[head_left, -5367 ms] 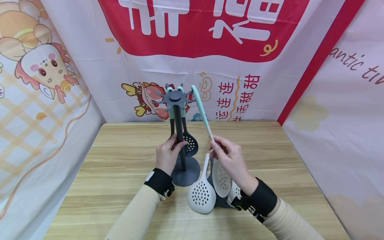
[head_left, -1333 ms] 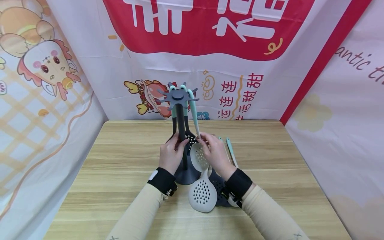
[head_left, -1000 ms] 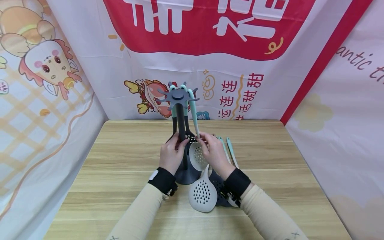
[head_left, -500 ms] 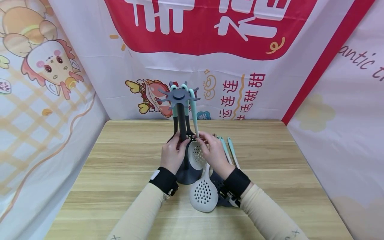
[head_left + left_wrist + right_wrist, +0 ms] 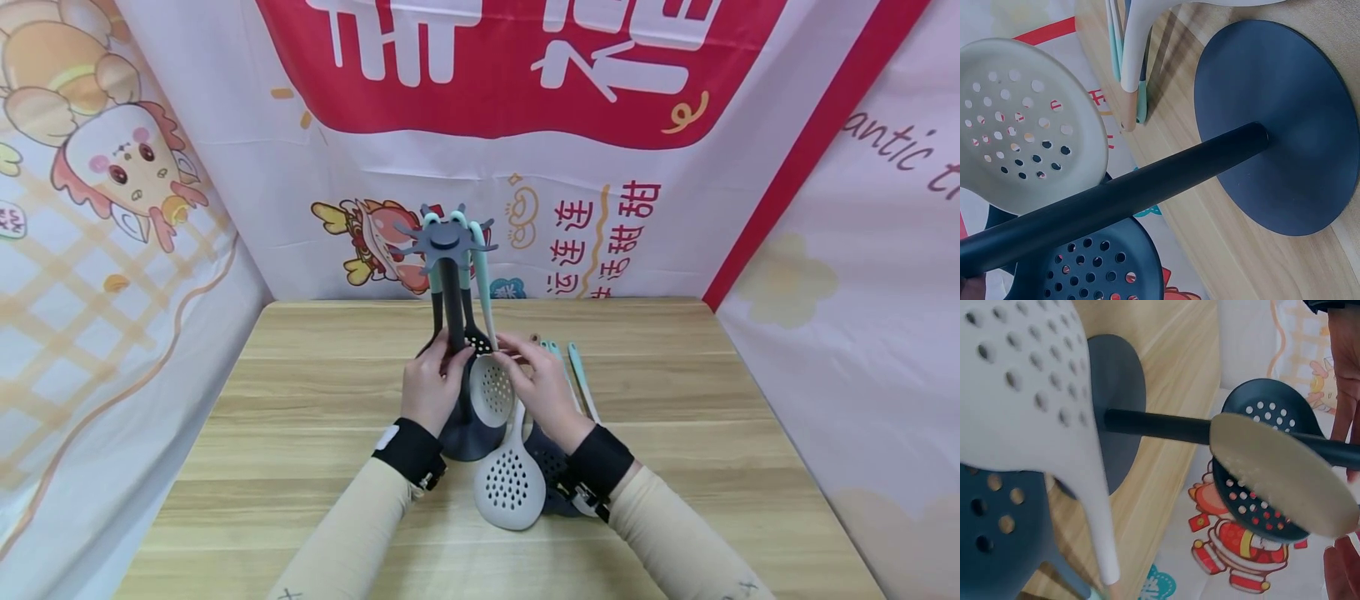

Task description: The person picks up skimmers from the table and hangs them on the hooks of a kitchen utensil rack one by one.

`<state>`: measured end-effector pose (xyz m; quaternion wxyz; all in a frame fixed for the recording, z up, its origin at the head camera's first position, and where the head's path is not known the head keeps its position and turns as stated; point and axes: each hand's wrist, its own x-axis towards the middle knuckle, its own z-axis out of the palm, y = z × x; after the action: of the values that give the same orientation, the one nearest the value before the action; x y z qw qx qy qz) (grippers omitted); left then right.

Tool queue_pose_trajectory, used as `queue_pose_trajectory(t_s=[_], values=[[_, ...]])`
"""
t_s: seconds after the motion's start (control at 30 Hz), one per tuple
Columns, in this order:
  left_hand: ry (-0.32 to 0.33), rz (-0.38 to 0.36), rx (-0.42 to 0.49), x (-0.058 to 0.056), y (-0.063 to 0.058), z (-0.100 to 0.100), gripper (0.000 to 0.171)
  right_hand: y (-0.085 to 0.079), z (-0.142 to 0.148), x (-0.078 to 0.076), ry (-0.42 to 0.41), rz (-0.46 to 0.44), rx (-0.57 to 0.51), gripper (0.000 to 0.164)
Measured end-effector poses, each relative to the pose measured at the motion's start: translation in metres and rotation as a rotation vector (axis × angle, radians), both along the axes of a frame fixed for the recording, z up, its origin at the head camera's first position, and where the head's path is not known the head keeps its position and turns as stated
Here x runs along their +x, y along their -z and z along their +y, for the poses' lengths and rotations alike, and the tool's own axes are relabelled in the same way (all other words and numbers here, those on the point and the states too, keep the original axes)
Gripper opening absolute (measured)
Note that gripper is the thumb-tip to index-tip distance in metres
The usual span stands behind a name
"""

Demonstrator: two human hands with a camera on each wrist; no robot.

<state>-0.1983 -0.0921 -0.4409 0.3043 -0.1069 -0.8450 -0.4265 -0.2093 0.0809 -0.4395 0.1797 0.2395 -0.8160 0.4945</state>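
Note:
My left hand grips the dark pole of an upright utensil stand, whose round base rests on the table. A white skimmer with a mint handle hangs from a hook on the stand's right side. Its perforated bowl is beside the pole. My right hand is at that handle, fingers extended and thumb parted from them around its lower part. Behind the pole hang two dark utensils with mint tops; one is a dark skimmer. The other's head is mostly hidden by my left hand.
A white slotted turner lies on the wooden table in front of the base. Beside it a dark perforated utensil and several mint handles lie partly under my right forearm. Printed cloth hangs behind.
The white skimmer came leftward from over the pile and went onto the stand's hook. Since half a second ago, my right fingers have spread apart at its handle. My left hand stays on the pole.

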Motion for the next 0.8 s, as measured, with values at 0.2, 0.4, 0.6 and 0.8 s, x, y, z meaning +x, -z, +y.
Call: queue_pose_trajectory(t_s=[0.2, 0.4, 0.6, 0.8], values=[[-0.008, 0.009, 0.003, 0.000, 0.000, 0.000, 0.018, 0.011, 0.012, -0.001, 0.070, -0.052, 0.005, 0.030], [-0.003, 0.017, 0.005, 0.000, 0.001, 0.000, 0.019, 0.024, 0.025, -0.005, 0.098, -0.102, 0.023, 0.028], [0.003, 0.026, 0.012, 0.000, 0.001, 0.001, 0.019, 0.041, 0.037, -0.011, 0.124, -0.109, 0.027, 0.026], [0.001, 0.019, 0.014, 0.000, 0.001, 0.001, 0.020, 0.055, 0.048, -0.013, 0.185, -0.130, 0.055, 0.024]])
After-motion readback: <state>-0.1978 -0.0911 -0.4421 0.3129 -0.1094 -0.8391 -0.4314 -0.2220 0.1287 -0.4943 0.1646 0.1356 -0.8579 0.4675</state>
